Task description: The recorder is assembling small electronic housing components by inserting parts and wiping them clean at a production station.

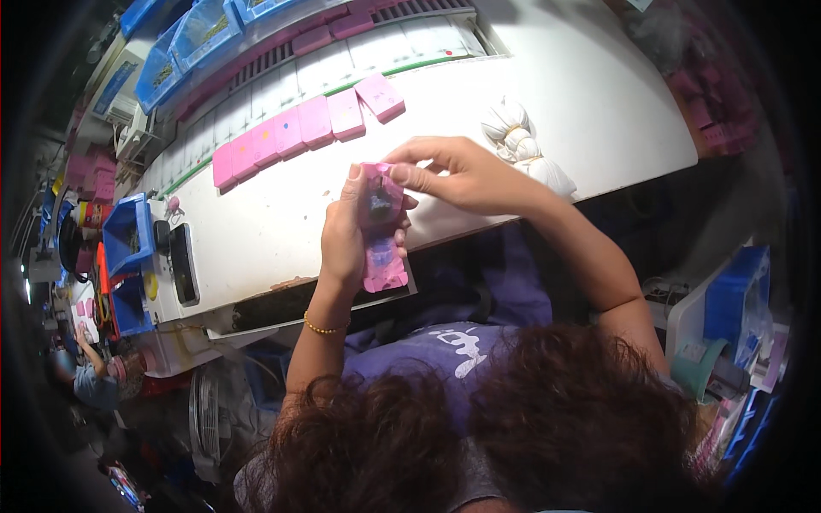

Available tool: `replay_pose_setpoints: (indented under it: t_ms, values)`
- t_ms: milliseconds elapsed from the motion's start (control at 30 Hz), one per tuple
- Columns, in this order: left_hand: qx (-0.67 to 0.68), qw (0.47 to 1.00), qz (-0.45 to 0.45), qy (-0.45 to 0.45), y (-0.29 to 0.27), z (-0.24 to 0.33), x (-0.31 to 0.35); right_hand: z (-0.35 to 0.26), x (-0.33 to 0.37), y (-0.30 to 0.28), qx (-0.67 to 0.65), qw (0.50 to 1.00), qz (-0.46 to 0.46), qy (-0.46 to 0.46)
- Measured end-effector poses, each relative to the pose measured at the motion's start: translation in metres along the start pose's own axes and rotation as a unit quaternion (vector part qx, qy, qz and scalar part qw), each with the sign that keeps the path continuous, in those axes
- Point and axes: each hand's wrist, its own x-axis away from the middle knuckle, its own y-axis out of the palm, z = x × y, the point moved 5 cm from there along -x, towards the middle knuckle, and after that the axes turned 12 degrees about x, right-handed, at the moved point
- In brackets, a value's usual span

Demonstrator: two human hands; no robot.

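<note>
A pink rubber mould (385,272), opened out into a long strip with a dark hollow in its upper half, is wrapped by the fingers of my left hand (340,235). It is held over the table's near edge. My right hand (457,177) comes in from the right, thumb and forefinger pinching the mould's top end; whether a small piece is between those fingertips cannot be made out. Beyond my hands, several pink blocks (288,130) of similar look stand in a slanting row on the white table (282,235).
White knotted cloth bundles (510,128) lie right of my hands. A dark phone (183,265) rests at the table's left end, beside blue bins (128,235). More blue bins (205,34) stand at the back. Far left, another person (94,380) sits at work.
</note>
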Motion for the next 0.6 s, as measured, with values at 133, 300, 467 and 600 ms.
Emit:
replay_pose_setpoints:
  t_ms: [133,300,467,600]
  values:
    - [0.050,0.998,-0.039,-0.006,0.010,0.003,0.003,0.001,0.003,0.016,-0.188,0.978,0.010,0.088]
    - [-0.092,0.994,-0.064,-0.002,0.016,0.000,0.006,-0.001,0.005,0.009,-0.137,0.981,0.069,0.118]
    - [-0.124,0.992,-0.005,0.009,0.009,0.002,0.009,-0.003,-0.002,-0.005,-0.150,0.977,0.072,0.136]
    - [-0.325,0.915,-0.035,0.235,0.018,0.016,0.011,-0.008,-0.001,-0.006,-0.207,0.967,0.038,0.146]
